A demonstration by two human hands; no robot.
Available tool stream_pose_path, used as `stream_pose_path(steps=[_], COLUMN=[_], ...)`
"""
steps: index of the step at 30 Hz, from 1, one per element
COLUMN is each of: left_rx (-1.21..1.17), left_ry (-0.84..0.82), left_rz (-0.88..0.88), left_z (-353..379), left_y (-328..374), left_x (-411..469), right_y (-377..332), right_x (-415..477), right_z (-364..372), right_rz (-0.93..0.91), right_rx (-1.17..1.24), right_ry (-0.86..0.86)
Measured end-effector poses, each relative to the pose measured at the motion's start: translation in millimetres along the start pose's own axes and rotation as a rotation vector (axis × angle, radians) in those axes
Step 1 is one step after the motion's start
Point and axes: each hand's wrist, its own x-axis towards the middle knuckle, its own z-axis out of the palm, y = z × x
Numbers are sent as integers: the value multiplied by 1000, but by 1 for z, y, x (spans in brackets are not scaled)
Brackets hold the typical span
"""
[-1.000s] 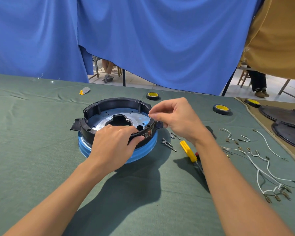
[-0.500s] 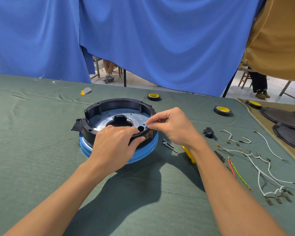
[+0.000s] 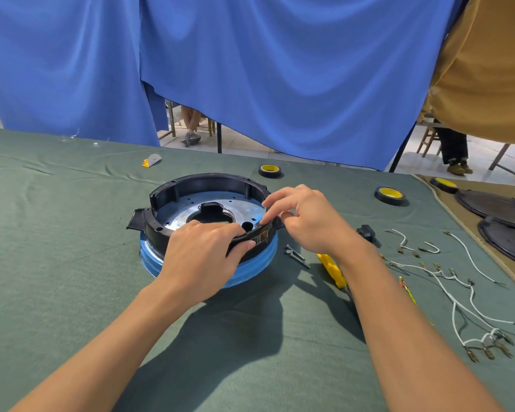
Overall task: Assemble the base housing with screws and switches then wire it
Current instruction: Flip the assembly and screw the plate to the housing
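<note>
Against a second ago: right hand [image 3: 309, 221] lowered from above the right edge of the housing [image 3: 173, 197] onto its near-right rim; left hand [image 3: 202, 254] in the same grip; housing unmoved. Left hand: fingers curled over the near rim, thumb against the outer wall by the label [image 3: 260, 239], clenched on the housing. Right hand: fingers bent, index fingertip [image 3: 268, 217] down on the rim top, thumb tucked close behind; cannot tell whether anything small sits pinched there. Housing black, round, open side up, silver plate [image 3: 176, 215] inside, seated on a blue ring [image 3: 259, 264] mid-counter [image 3: 72, 263]. Just right of it, loose screws [image 3: 298, 255] and a yellow screwdriver [image 3: 330, 269], partly under the right wrist. Farther right, a small black switch [image 3: 366, 231] and white wires [image 3: 458, 292].
</note>
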Motion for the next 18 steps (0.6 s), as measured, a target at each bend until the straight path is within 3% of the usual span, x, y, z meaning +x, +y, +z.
stream_pose_path(steps=[5, 9, 12, 14, 16, 18], left_rx=[45, 165, 292, 316, 333, 354], left_ry=[33, -34, -72, -87, -98, -88], left_rz=[33, 36, 92, 99, 88, 87], left_z=[2, 5, 5, 8, 12, 16], left_y=[0, 5, 19, 27, 30, 30], left_x=[0, 1, 5, 4, 1, -2], right_y=[-5, -7, -9, -12, -16, -22], right_x=[2, 0, -2, -4, -9, -15], right_z=[-6, -9, -11, -14, -18, -17], right_rz=[-53, -5, 23, 142, 348, 564], right_rx=[-124, -102, -30, 135, 486, 891], right_ry=[-77, -118, -12, 189, 356, 400])
